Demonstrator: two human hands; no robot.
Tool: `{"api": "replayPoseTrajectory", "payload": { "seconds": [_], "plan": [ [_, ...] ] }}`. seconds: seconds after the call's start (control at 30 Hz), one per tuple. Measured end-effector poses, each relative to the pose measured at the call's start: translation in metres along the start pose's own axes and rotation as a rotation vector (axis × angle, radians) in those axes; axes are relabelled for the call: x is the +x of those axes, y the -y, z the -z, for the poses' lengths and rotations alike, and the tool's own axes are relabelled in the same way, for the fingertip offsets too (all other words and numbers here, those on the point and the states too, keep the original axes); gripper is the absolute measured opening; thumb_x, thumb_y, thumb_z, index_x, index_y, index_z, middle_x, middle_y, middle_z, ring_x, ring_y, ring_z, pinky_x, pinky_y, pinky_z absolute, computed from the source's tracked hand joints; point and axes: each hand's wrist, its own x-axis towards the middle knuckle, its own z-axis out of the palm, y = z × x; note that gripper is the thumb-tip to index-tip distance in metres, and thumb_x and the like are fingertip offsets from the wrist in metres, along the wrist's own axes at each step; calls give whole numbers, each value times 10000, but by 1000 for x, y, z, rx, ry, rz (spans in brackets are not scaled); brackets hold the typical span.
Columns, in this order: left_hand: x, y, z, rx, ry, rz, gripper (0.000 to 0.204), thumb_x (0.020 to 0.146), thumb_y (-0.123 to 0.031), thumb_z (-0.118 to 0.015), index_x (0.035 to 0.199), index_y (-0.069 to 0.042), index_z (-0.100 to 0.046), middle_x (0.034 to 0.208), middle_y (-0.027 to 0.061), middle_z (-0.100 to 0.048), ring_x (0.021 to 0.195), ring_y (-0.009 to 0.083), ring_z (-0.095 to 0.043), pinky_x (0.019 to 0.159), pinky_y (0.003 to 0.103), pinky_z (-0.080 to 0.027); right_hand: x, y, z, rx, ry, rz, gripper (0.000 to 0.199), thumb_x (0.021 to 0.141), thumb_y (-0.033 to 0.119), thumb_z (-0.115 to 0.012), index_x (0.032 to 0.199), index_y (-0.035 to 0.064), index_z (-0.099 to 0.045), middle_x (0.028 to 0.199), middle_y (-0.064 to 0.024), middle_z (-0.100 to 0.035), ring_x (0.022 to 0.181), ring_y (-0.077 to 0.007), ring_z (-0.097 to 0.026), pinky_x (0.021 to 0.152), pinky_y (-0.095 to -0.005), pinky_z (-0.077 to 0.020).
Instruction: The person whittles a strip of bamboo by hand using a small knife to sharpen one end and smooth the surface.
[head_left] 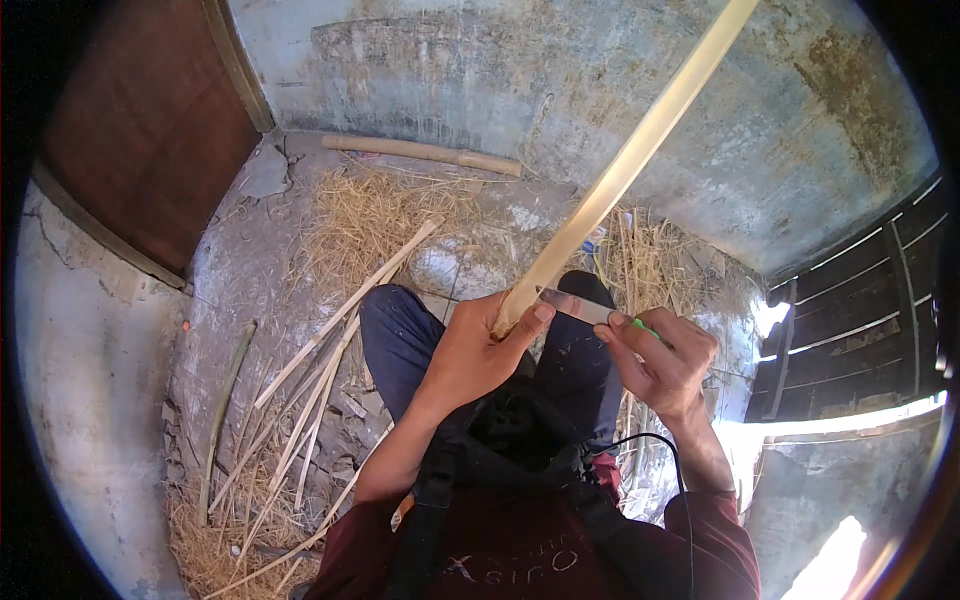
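- Bamboo strip point(622, 170), long, flat and pale, slanting from between the person's knees up to the top right edge of the view.
- The left hand point(470, 350) is closed around the strip's lower end, its thumb lying along the near side.
- The right hand point(662, 360) grips a knife point(578, 305) by its green handle, fingers curled and thumb pressed forward near the blade.
- The blade points left, its tip end beside the strip's right edge, just above the left thumb; whether it touches the strip is hard to tell.
- The person sits with bent knees, in dark trousers point(400, 325) and a maroon shirt point(520, 560), with a black cable point(672, 450) near the right forearm.
- On the floor to the left lie split bamboo pieces point(345, 308) and a greenish stick point(226, 425).
- Ahead, curly shavings point(365, 220) are heaped near a bamboo pole point(420, 152) lying along a stained wall point(430, 75).
- A brown panel point(150, 130) stands at upper left; dark slats point(845, 330) at right let in light.
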Motion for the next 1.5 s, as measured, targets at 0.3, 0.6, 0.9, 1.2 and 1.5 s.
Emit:
{"api": "replayPoseTrajectory", "payload": {
  "seconds": [0.3,0.6,0.9,1.2,1.5],
  "plan": [
    [8,4,10,22,0,2,426,1066,-363,-714,808,-34,-637,654,-89,-464,626,25,-394,520,282,-290,18,5,1,31,15,31,219,740,101,-940,876,63,-772,707,-64,-657,519,-211,-611,462,-331,-439],
    [29,7,-7,58,-24,-10,458,1039,-323,-758,718,-27,-620,600,-87,-432,603,31,-370,499,304,-272,0,-9,-6,-36,-60,-54,204,751,135,-954,836,124,-769,704,-27,-638,518,-186,-601,445,-318,-446],
    [45,24,-45,124,53,-4,396,1031,-321,-764,813,-14,-644,636,-49,-446,637,46,-396,530,318,-310,-26,-47,-2,-71,-90,-62,209,765,155,-955,850,111,-770,685,-33,-629,494,-193,-582,444,-321,-437],
    [29,19,-44,183,225,104,421,1071,-401,-680,1037,19,-687,655,71,-518,623,138,-461,575,375,-399,-30,-121,10,-135,-358,-508,171,882,134,-887,850,43,-746,675,-69,-650,564,-105,-555,492,-289,-400],
    [37,35,-25,71,75,24,382,1076,-358,-682,1070,20,-630,811,98,-641,722,151,-562,659,352,-470,-27,-102,-21,222,-183,-312,148,851,77,-888,860,17,-753,727,-88,-711,603,-166,-666,531,-300,-466]
  ]
}}
